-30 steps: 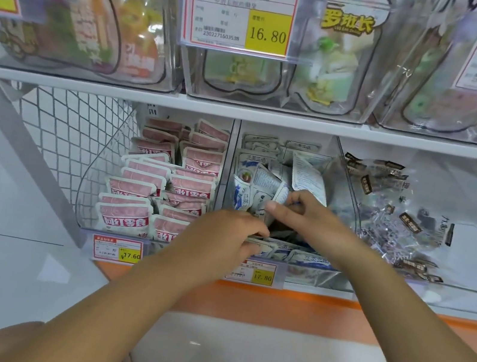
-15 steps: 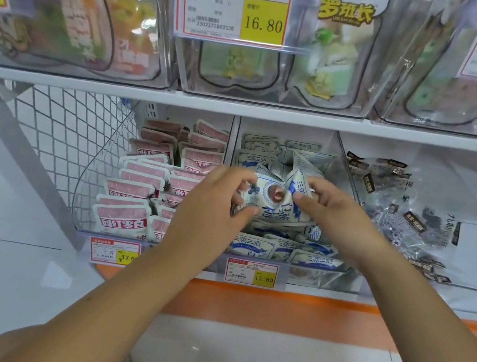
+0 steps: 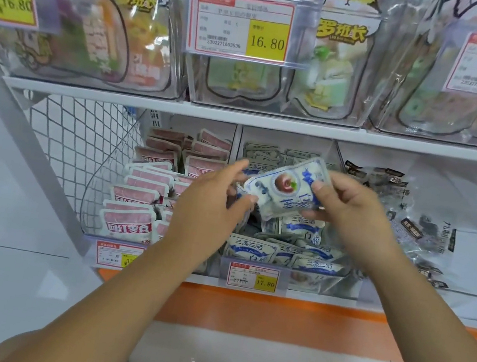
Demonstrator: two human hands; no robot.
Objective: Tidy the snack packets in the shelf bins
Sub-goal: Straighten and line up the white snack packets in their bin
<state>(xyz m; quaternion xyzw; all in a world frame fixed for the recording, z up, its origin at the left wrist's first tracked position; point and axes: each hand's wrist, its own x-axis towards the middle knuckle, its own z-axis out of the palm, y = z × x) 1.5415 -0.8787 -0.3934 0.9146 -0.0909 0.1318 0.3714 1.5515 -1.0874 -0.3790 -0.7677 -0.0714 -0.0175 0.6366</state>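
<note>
While both hands hold it above the middle bin (image 3: 336,284), a blue-and-white snack packet (image 3: 286,189) lies tilted, its right end higher and farther back. The left hand (image 3: 211,204) pinches the packet's left end between thumb and fingers. The right hand (image 3: 352,212) grips the right end, thumb on the printed face and fingers curled beneath. More blue-and-white packets (image 3: 254,248) lie in the middle bin below. Pink packets (image 3: 140,196) stand in rows in the left bin (image 3: 97,188), and clear dark-labelled packets (image 3: 411,232) fill the right bin (image 3: 475,268).
</note>
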